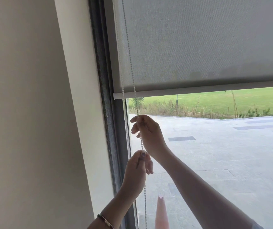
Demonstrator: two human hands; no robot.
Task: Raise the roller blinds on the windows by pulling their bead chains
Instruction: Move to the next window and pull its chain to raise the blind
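A grey roller blind (198,43) covers the upper half of the window, its bottom bar (198,91) slanting across the middle of the view. A white bead chain (129,52) hangs down the blind's left side and continues below the bar. My right hand (146,129) is the upper one, fingers closed around the chain just under the bar. My left hand (136,169) pinches the same strand a little lower, with a bracelet on its wrist. Below my left hand the chain drops straight to the bottom edge of the view.
A cream wall (33,113) fills the left side, next to a dark window frame (109,129). Through the glass I see a paved yard, a lawn behind it and the tip of an orange cone (161,212) near the bottom.
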